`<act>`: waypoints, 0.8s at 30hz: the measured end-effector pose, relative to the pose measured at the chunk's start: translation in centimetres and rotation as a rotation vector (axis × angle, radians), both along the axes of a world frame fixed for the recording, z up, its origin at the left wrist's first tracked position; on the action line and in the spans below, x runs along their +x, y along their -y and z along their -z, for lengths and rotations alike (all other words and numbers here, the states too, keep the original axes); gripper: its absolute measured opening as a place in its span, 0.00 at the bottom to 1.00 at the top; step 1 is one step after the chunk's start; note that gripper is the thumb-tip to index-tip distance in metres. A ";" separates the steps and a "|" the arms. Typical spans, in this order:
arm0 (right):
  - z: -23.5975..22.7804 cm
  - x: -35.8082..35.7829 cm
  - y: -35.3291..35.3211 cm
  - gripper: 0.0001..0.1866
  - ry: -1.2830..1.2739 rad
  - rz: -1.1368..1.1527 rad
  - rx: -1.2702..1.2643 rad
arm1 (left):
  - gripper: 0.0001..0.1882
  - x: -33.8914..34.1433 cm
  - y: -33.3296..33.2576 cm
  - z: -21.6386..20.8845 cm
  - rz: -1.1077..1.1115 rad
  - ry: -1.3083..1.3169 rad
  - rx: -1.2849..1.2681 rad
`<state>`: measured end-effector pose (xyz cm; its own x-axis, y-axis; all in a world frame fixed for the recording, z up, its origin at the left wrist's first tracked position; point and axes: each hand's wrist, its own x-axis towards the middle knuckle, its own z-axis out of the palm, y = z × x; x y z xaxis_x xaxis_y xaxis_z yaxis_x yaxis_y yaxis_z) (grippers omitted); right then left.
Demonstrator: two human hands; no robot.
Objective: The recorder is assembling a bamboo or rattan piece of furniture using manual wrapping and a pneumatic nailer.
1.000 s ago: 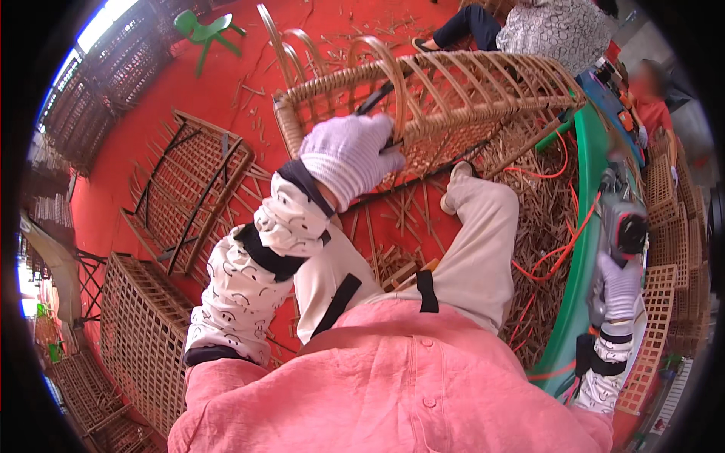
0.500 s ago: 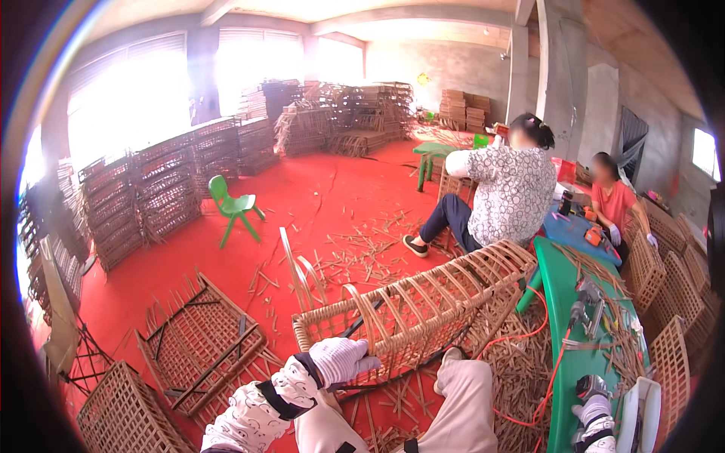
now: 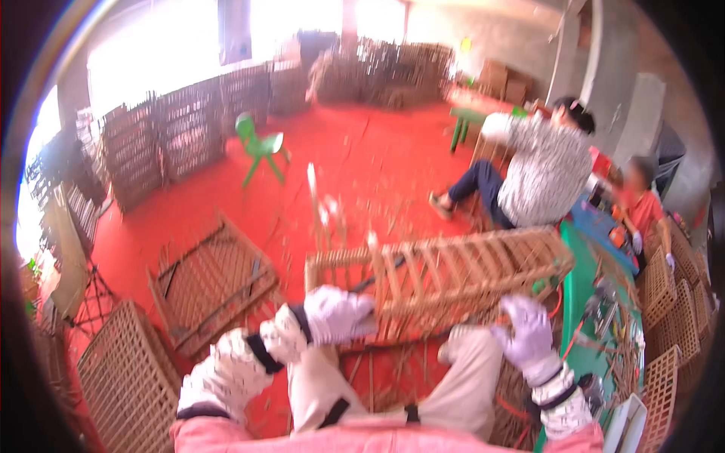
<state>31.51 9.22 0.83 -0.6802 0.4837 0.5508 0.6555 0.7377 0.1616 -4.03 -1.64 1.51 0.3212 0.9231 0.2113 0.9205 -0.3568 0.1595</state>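
Observation:
A long woven rattan basket frame (image 3: 464, 268) lies on its side across the space in front of my knees. My left hand (image 3: 336, 313), in a pale knitted glove, is closed on the lower left part of its weave. Upright loose strips (image 3: 316, 200) stick up at the basket's left end. My right hand (image 3: 525, 332), gloved too, is raised by the basket's right half, fingers apart and slightly bent, with nothing seen in it. Whether its fingertips touch the weave cannot be made out through the blur.
At right a green table (image 3: 578, 260) bears tools and cane strips. A flat woven panel (image 3: 215, 283) and a basket (image 3: 128, 377) lie at left on the red floor (image 3: 355, 158). Beyond are a green chair (image 3: 262, 147), a seated person (image 3: 544, 170) and another person (image 3: 646, 204).
My right hand has come from the table's near end, beside a tool, leftward and up to the basket. My left hand keeps its hold. The whole view has shifted.

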 end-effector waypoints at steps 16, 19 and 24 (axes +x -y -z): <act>0.0 -5.6 1.7 0.29 0.068 -0.177 -0.169 | 0.18 -2.2 4.6 1.8 -0.172 0.450 0.175; -3.9 -3.5 3.1 0.29 0.272 -0.140 -0.395 | 0.20 -1.5 4.9 1.8 -0.276 0.511 0.146; -10.2 -3.9 2.6 0.24 0.231 -0.209 -0.301 | 0.23 -0.2 5.7 4.9 -0.381 0.503 0.452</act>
<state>27.65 6.64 11.01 -0.8694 0.4381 0.2284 0.4588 0.8875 0.0441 -4.25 -7.32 -3.34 -0.2358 0.7402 0.6297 0.8481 -0.1597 0.5052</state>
